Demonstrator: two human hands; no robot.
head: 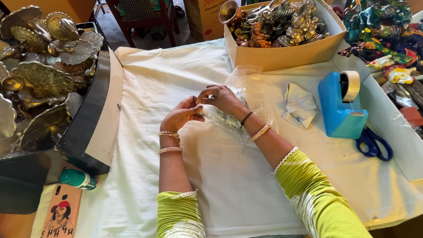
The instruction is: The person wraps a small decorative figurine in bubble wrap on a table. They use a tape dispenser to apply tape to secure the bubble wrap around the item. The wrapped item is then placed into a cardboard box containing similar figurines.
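We have both hands on the bubble wrap [241, 101], which lies on the cloth-covered surface [223, 180] straight ahead of us, with a small brassy piece inside it, hard to make out. Our right hand [222, 98] rests on top of the bundle, its grip pinched on the wrap's upper edge; our left hand [182, 113] sits just beside it on the left, fingertips closed on the same edge. The bundle's long axis runs diagonally under the right wrist, so the right hand is nearer its middle.
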